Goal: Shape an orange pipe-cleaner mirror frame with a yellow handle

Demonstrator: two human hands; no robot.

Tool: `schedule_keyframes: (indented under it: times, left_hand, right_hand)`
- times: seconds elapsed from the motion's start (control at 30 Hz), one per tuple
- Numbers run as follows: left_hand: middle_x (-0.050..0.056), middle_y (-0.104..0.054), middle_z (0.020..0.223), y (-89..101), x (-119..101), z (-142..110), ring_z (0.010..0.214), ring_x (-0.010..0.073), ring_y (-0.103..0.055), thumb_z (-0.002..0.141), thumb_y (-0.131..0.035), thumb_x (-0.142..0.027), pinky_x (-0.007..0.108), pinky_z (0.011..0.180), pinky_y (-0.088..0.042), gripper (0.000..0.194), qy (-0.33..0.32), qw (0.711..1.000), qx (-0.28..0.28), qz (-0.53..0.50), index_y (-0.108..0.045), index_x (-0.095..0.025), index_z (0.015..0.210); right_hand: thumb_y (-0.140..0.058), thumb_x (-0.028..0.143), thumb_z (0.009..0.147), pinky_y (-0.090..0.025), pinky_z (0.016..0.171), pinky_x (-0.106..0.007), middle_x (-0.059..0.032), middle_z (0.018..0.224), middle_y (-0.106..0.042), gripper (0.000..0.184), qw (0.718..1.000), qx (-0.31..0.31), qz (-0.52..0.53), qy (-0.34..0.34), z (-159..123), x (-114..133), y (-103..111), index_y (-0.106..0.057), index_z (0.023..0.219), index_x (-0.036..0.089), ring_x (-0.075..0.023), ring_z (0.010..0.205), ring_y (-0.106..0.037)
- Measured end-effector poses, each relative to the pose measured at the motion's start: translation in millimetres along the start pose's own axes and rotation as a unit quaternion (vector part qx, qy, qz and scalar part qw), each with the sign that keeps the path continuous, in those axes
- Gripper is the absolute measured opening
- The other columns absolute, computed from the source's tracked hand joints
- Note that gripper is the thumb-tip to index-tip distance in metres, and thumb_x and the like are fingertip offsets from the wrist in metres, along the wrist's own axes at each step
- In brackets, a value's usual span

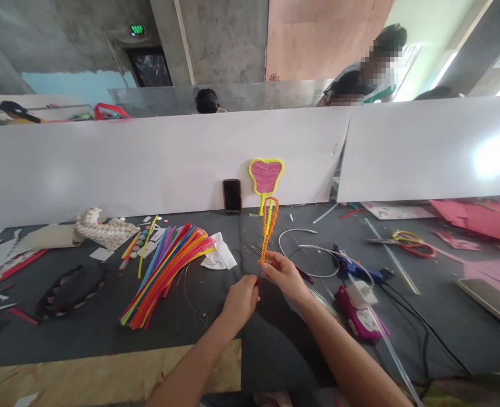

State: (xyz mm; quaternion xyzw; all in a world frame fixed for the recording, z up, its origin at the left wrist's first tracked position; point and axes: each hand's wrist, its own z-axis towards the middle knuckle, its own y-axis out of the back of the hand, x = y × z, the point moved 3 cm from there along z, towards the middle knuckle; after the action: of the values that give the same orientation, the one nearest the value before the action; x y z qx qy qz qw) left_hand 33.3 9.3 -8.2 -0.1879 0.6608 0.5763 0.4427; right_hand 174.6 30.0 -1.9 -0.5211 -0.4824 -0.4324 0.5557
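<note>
In front of me stands an upright narrow loop of twisted orange pipe cleaner (276,213), with a yellow twisted strand inside it. My right hand (286,276) pinches the loop's lower end between thumb and fingers. Just below and to the left, my left hand (242,297) is closed around the thin dark stem (259,272) under the loop; its lower part is hidden by the fingers. Behind the loop, a pink heart-like shape with a yellow pipe-cleaner edge (266,177) leans against the white partition.
A bundle of coloured pipe cleaners (160,277) lies left, near a crumpled white tissue (220,252). A phone (233,196) leans on the partition (169,169). Right are a blue glue gun (353,265), coiled white cable, pink power strip (362,319), scissors (408,242) and pink sheets. People are beyond the partition.
</note>
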Motion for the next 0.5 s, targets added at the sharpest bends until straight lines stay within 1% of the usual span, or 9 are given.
schedule_keyframes:
  times: [0.13,0.2,0.27,0.37,0.43,0.5]
  left_hand:
    - [0.007,-0.064,0.089,1.5,2,0,0.067,0.0159,-0.061,0.082,-0.044,-0.016,0.026,0.063,-0.042,0.019,-0.008,0.998,-0.018,0.053,-0.06,-0.02,0.09]
    - [0.007,-0.065,0.087,1.4,1,0,0.07,0.0172,-0.061,0.081,-0.045,-0.015,0.026,0.066,-0.042,0.018,-0.014,0.997,-0.021,0.066,-0.061,-0.02,0.089]
    - [0.006,-0.065,0.08,-0.1,1,-1,0.067,0.0172,-0.062,0.083,-0.043,-0.016,0.027,0.065,-0.041,0.019,-0.018,0.998,-0.016,0.061,-0.061,-0.02,0.087]
    - [0.003,-0.064,0.072,-4.4,3,-2,0.058,0.0155,-0.062,0.085,-0.043,-0.022,0.025,0.057,-0.043,0.019,0.003,1.0,0.003,-0.007,-0.062,-0.022,0.088]
    - [0.002,-0.063,0.068,-8.2,6,-3,0.054,0.015,-0.062,0.084,-0.045,-0.026,0.023,0.05,-0.043,0.018,0.04,0.996,0.027,-0.075,-0.061,-0.021,0.088]
    - [0.001,-0.061,0.067,-11.4,7,-4,0.054,0.0153,-0.063,0.082,-0.049,-0.03,0.021,0.045,-0.044,0.016,0.081,0.984,0.058,-0.147,-0.06,-0.02,0.088]
  right_hand:
    - [-0.073,0.038,0.066,-0.045,0.056,-0.024,-0.007,0.098,-0.067,0.047,1.0,0.0,0.012,0.012,-2,0,-5,-0.058,0.106,0.019,-0.0146,0.073,-0.06]
    - [-0.07,0.041,0.069,-0.045,0.056,-0.025,-0.0066,0.095,-0.068,0.045,1.0,-0.014,0.01,0.013,-2,-1,-5,-0.058,0.106,0.018,-0.0129,0.067,-0.059]
    - [-0.065,0.043,0.074,-0.044,0.056,-0.025,-0.0062,0.09,-0.069,0.044,0.999,-0.025,0.015,0.018,-1,-4,-4,-0.058,0.108,0.017,-0.0108,0.059,-0.055]
    - [-0.062,0.044,0.077,-0.042,0.053,-0.025,-0.005,0.082,-0.068,0.039,0.999,-0.022,0.037,0.023,1,-7,-2,-0.06,0.104,0.017,-0.0095,0.054,-0.051]
    - [-0.064,0.043,0.075,-0.041,0.051,-0.024,-0.0039,0.078,-0.067,0.036,0.998,-0.017,0.059,0.011,2,-9,-1,-0.062,0.1,0.017,-0.0087,0.053,-0.049]
    - [-0.066,0.043,0.074,-0.04,0.05,-0.023,-0.0032,0.076,-0.066,0.034,0.997,-0.012,0.077,-0.007,1,-10,-1,-0.063,0.095,0.017,-0.008,0.051,-0.047]
